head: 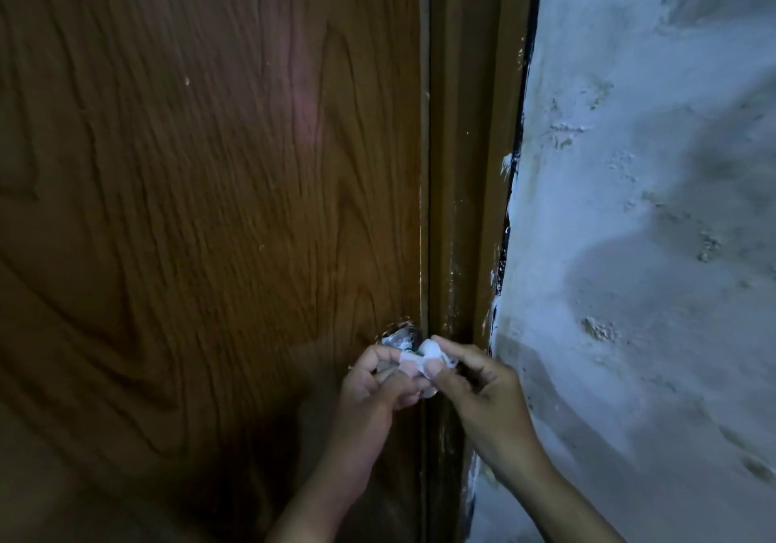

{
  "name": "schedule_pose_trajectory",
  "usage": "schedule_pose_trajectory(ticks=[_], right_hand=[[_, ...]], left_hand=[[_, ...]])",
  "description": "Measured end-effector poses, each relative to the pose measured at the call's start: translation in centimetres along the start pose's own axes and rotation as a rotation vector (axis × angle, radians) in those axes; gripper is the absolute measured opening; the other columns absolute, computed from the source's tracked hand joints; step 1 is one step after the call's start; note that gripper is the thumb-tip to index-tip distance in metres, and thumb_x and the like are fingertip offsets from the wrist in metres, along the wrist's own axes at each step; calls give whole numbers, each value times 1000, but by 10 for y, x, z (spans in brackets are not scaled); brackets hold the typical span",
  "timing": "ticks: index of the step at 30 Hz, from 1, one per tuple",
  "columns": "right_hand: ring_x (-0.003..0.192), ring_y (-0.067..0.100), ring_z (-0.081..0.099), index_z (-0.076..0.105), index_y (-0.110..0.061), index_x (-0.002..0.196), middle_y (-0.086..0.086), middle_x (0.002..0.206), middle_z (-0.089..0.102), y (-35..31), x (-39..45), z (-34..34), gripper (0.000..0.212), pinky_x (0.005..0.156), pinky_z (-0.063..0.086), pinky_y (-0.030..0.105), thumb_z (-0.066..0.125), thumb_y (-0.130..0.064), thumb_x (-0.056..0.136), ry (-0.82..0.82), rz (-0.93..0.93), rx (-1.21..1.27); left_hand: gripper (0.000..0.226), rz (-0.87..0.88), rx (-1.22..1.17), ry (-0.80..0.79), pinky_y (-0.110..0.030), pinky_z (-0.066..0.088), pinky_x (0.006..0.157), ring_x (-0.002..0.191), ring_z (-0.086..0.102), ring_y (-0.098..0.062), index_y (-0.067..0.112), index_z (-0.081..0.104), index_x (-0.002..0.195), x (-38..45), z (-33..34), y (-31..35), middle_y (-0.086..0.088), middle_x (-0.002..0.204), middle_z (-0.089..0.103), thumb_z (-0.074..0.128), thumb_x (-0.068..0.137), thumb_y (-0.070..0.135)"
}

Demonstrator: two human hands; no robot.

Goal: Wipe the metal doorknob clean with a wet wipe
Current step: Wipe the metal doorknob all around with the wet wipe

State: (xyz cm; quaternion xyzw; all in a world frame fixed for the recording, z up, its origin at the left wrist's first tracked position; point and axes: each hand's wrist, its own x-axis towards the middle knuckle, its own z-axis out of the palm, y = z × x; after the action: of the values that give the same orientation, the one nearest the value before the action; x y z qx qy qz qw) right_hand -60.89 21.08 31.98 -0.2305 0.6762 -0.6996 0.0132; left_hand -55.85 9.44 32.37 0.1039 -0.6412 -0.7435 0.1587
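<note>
The metal doorknob sits low on the right edge of a brown wood-grain door; only its shiny top shows above my fingers. A crumpled white wet wipe is bunched right in front of the knob. My left hand pinches the wipe's left side with fingers curled. My right hand pinches its right side between thumb and forefinger. Both hands hide the lower part of the knob.
A brown door frame runs vertically just right of the knob. Beyond it stands a rough, pale painted wall with chipped patches. The scene is dim.
</note>
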Motion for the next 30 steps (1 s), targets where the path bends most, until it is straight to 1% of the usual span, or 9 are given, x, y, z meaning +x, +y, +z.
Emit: schedule_pose_trajectory(ticks=[4,7,10,12,13,17,21,27,30], right_hand=[[77,-5,64,64,-32,86,-6,89,67,1,12,0,26,59,48,6,62,-6,82,1,-42,-49],[75,4,63,68,-22,90,-6,86,65,6,30,2,17,62,46,4,61,-9,84,93,-86,-212],[80,9,58,68,-10,98,1,92,64,11,52,5,16,69,46,8,62,-11,84,108,-129,-415],[87,15,61,68,-10,99,6,98,68,14,62,8,16,76,50,25,61,-15,85,108,-116,-471],[88,17,62,67,-10,99,7,99,69,14,66,11,16,74,49,27,60,-16,85,111,-113,-497],[87,19,64,65,-10,99,9,101,70,18,75,21,15,71,45,23,55,-14,88,115,-90,-596],[90,23,63,65,-8,99,11,104,67,16,72,29,17,78,52,33,51,-11,89,111,-110,-642],[96,27,58,63,-4,100,14,109,56,22,61,35,20,81,43,33,48,-10,89,-179,-289,-764],[94,24,59,64,-4,98,12,107,59,23,68,28,18,78,44,28,49,-8,89,-82,-225,-701]], left_hand=[[7,-1,81,19,-17,50,62,75,71,-12,13,58,92,0,-1,5,-2,77,76,58,85,11],[13,151,212,159,-11,49,58,77,69,-8,23,61,86,-1,-12,11,5,78,75,63,80,11],[10,464,728,294,-8,45,70,85,62,3,32,60,87,-5,-31,16,13,87,69,61,83,23],[14,689,1169,362,-21,41,85,94,60,-2,26,63,96,-5,-42,22,12,97,68,55,85,29],[21,776,1322,363,-28,38,90,99,61,-9,22,65,98,-3,-46,23,7,100,69,51,84,31],[29,994,1744,354,-51,22,104,123,42,-22,19,66,102,5,-60,28,-4,121,64,50,82,30],[43,1036,2013,412,-63,13,104,131,31,-30,21,55,117,14,-71,26,-11,137,51,60,75,31],[59,1006,2167,553,-66,3,105,137,20,-33,21,41,132,25,-85,21,-12,148,26,54,78,41],[58,1000,2190,576,-65,1,106,138,17,-32,21,34,138,28,-88,19,-11,150,23,39,83,42]])
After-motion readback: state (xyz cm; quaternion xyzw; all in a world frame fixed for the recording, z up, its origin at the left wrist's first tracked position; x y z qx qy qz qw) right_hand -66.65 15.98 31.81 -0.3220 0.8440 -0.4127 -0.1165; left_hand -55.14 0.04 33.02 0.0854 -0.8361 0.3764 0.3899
